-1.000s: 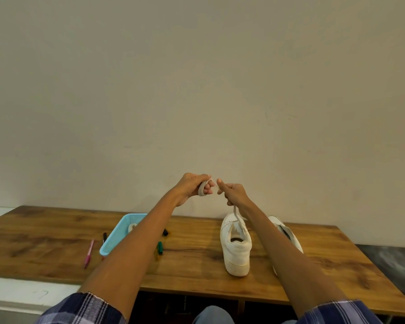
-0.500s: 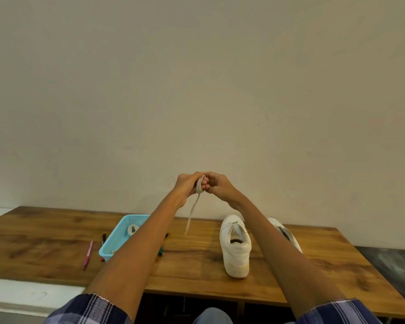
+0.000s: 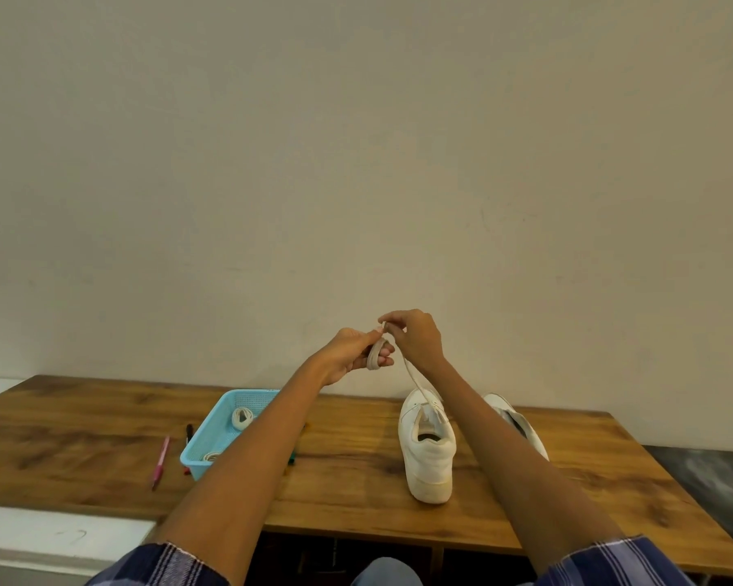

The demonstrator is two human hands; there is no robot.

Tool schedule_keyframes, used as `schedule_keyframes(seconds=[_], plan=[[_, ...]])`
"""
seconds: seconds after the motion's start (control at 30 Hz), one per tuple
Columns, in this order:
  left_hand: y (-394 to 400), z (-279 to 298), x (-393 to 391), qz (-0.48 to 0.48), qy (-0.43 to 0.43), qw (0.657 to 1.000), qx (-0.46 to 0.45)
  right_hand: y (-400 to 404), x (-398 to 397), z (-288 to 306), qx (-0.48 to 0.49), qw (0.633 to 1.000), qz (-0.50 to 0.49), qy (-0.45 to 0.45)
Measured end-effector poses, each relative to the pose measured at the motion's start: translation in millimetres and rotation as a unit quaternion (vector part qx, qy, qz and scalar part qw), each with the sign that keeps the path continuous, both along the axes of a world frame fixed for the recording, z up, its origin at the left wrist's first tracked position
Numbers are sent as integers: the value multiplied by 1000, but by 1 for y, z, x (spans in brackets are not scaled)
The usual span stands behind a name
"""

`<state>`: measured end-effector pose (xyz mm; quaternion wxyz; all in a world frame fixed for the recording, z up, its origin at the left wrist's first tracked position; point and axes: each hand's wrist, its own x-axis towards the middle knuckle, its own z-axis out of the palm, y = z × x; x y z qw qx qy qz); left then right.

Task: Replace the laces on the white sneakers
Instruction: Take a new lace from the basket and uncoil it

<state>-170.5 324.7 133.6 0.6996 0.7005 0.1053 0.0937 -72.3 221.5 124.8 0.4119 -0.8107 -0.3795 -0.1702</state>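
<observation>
Two sneakers [image 3: 427, 450], one basket [image 3: 225, 429], two pens [image 3: 160, 462].

A wooden table [image 3: 102, 425] stands against a plain beige wall [image 3: 356, 162].

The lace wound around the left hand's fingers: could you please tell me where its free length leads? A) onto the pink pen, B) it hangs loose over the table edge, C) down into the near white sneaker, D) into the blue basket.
C: from the coil of lace on the left hand, pinched by the right hand, a strand runs down into the near sneaker.
</observation>
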Motion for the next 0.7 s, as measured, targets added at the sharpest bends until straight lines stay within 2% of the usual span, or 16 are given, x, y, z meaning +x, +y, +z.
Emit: schedule_keyframes(seconds=[0.23, 0.4, 0.5, 0.7], plan=[[4, 5, 7, 38, -50, 998, -29, -1, 4, -12, -40, 998, 34, 18], [13, 6, 14, 122, -134, 980, -81, 2, -2, -14, -97, 980, 157, 76], [20, 2, 16, 142, -133, 981, -21, -1, -10, -9, -88, 966, 209, 125], [21, -8, 15, 124, -128, 975, 131, -9, -24, 14, 10, 939, 257, 229]])
